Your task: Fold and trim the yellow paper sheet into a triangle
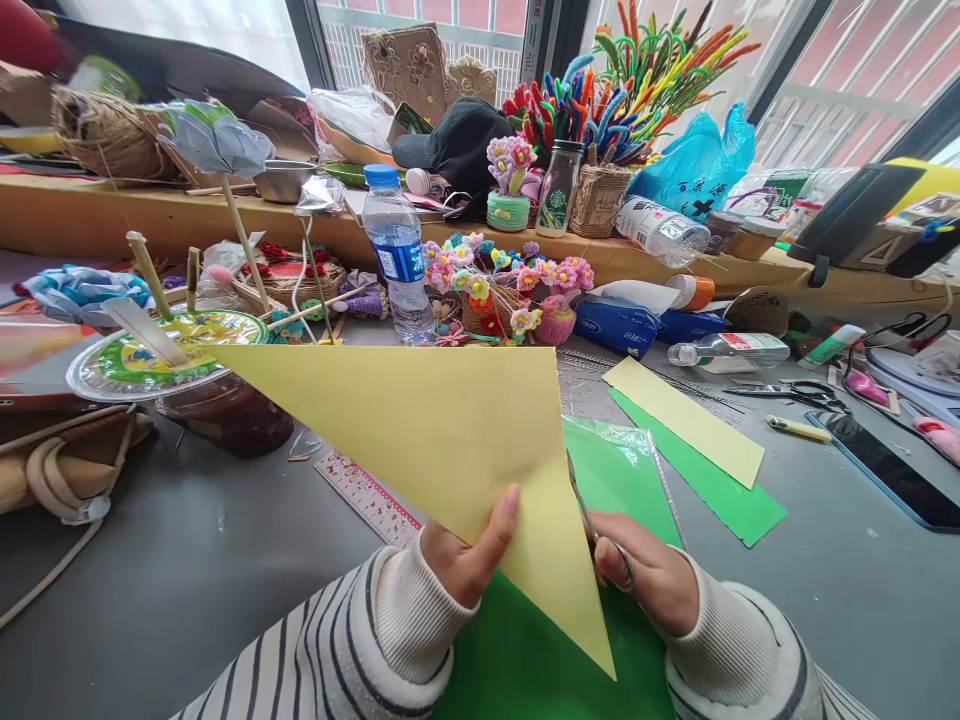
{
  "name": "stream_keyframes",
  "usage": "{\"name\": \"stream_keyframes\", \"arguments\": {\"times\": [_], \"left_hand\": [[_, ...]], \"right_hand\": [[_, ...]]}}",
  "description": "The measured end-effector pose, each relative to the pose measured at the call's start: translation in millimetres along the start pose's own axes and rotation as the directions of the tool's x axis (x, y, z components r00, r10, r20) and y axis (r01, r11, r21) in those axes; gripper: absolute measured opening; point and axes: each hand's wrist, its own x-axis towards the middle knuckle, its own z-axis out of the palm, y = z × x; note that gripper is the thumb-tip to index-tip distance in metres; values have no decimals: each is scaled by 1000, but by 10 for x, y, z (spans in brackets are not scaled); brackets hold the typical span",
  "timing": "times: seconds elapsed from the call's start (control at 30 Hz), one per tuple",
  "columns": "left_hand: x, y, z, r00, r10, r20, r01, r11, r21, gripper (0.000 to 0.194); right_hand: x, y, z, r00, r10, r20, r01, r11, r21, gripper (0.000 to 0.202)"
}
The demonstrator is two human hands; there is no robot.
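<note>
We are pinching the paper (450, 430), likely light and easily creased, by its slanting edge with our left hand (469, 555); our right hand (651, 572) is gripping scissors (580, 500).

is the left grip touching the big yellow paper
Touching. The head view shows it: the thumb of the left grip lies over the near edge, against the face of the big yellow paper.

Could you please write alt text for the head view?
A person's left hand holds a yellow paper triangle while the right hand holds scissors at its edge, above green paper on a grey table. Behind are craft flowers and a water bottle.
</note>
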Motion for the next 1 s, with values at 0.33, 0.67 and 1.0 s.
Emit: {"name": "stream_keyframes", "arguments": {"times": [0.33, 0.67, 1.0], "left_hand": [[-14, -5, 3, 999, -31, -22, 31, 999, 6, 23], [-25, -17, 13, 1000, 5, 4, -5, 1000, 17, 22], [-32, -35, 9, 1000, -26, 9, 26, 1000, 12, 24]], "right_hand": [[3, -27, -4, 999, 47, 7, -47, 999, 1, 49], [17, -20, 31, 997, 69, -17, -70, 998, -7, 58], [20, -6, 32, 997, 75, -1, -75, 996, 55, 56]]}}
